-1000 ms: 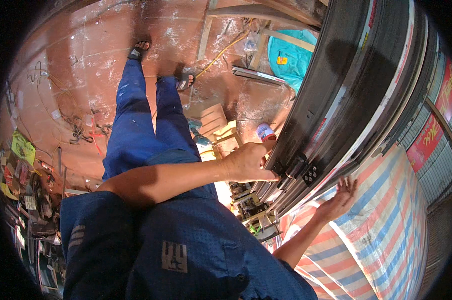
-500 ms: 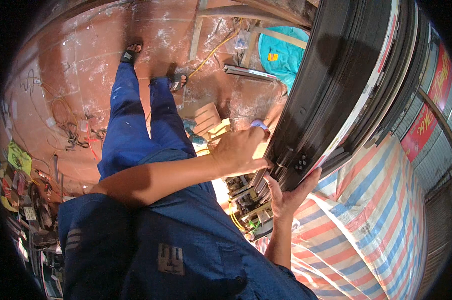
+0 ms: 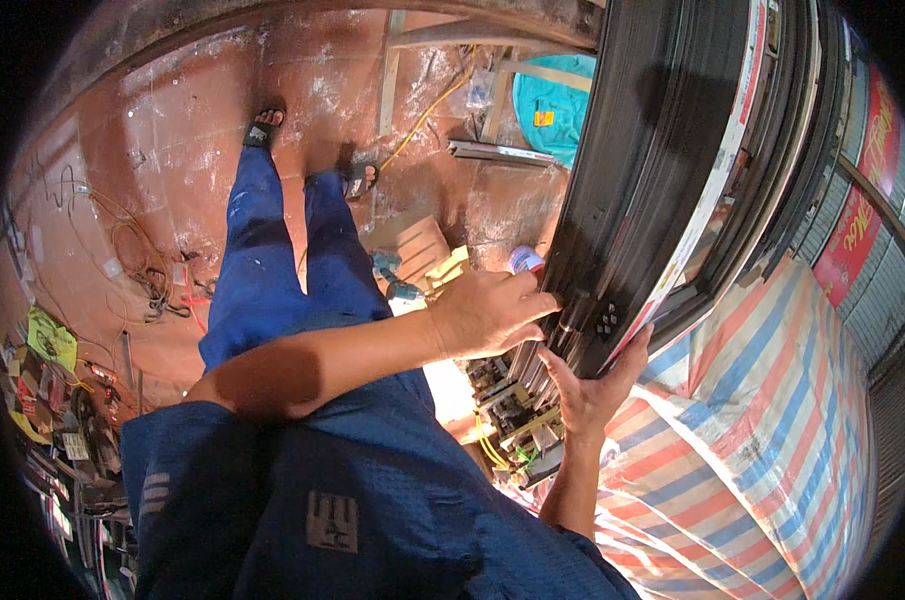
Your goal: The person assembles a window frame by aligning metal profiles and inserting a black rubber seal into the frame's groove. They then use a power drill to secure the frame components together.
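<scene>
Left hand (image 3: 483, 312): fingers curled, index and thumb reaching to near edge of the black profiles; whether anything is pinched, cannot tell.
Right hand (image 3: 593, 388): below the left, thumb and fingers spread in a wide V at the profile ends; how firmly they press, cannot tell.
Black profiles (image 3: 638, 190): long bars, right of the person's legs, running from near the hands up to the top edge.
White-and-red strip (image 3: 718, 190): along one profile; right fingertips by its lower end.
Small bright-dotted patch (image 3: 608, 318): on profile face, between the hands and just above the right one; kind unclear.
Handling, judged: right hand best kept as steadying support, thumb clear of the left's fingertips; left works by light fingertip contact, wrist loose.
Risk, judged: edges look thin, could nick skin; long bars may swing if pushed off-axis, so small moves suit.
Footing, judged: yellow cable (image 3: 428, 125) lies near one sandal (image 3: 361, 180); step with care.
Striped sheet (image 3: 763, 430): beyond right hand.
</scene>
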The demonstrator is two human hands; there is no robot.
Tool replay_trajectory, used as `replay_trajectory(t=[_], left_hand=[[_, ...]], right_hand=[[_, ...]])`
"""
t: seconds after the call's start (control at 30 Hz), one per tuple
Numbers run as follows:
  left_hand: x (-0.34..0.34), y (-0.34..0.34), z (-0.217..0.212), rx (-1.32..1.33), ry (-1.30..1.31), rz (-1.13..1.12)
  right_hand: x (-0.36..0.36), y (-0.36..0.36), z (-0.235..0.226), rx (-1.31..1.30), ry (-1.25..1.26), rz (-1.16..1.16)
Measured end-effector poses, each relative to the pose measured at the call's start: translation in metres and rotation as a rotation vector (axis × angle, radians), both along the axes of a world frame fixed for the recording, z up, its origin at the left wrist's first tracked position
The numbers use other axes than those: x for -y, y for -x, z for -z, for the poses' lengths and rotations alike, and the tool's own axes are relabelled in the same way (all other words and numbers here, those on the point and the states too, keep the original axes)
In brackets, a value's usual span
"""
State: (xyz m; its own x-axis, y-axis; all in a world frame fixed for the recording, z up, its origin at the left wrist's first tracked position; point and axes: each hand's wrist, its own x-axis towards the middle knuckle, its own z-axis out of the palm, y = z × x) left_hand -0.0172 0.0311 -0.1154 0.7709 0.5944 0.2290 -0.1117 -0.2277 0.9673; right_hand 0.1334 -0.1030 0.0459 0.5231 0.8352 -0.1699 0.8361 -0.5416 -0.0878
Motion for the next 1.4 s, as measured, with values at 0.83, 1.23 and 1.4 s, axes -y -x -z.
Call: replay_trajectory(t=[0.83, 1.23, 1.4], left_hand=[[0.029, -0.003, -0.006, -0.1, 0.42, -0.007], [0.016, -0.036, 0.015, -0.1, 1.292, 0.512], [0.018, -0.038, 0.021, -0.065, 1.24, 0.547]], right_hand=[[0.004, 0.01, -0.016, 0.098, -0.07, 0.03], [0.007, 0.002, -0.018, 0.066, -0.088, 0.116], [0.003, -0.004, -0.018, 0.054, -0.093, 0.123]])
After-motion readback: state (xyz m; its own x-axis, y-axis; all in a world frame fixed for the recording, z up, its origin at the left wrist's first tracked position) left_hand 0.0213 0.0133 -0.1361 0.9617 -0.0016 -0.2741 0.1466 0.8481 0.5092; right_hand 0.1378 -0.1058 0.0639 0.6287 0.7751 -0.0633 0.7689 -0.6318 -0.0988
